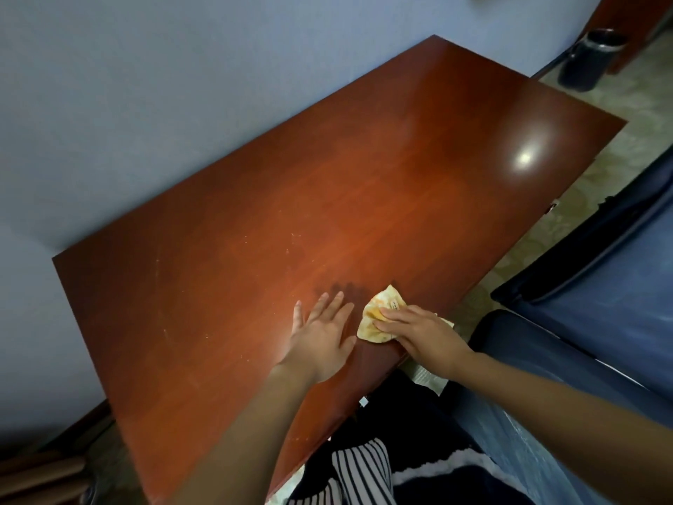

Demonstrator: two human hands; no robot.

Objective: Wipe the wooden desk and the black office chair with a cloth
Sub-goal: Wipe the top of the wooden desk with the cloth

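Head view: wiping the reddish wooden table (291, 198).
My right hand (422, 337) pressed the yellow cloth (378, 315) near its front edge; my left hand (320, 333) lay flat, open, empty.

Reddish-brown desk (291, 213); yellow-and-white cloth (378, 315); blue wall (145, 103); black-white striped trousers (360, 472).

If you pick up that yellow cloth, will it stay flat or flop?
Probably flop: the cloth is already crumpled under the right hand. It looks thin, so likely light. It should slide easily on the shiny desk.
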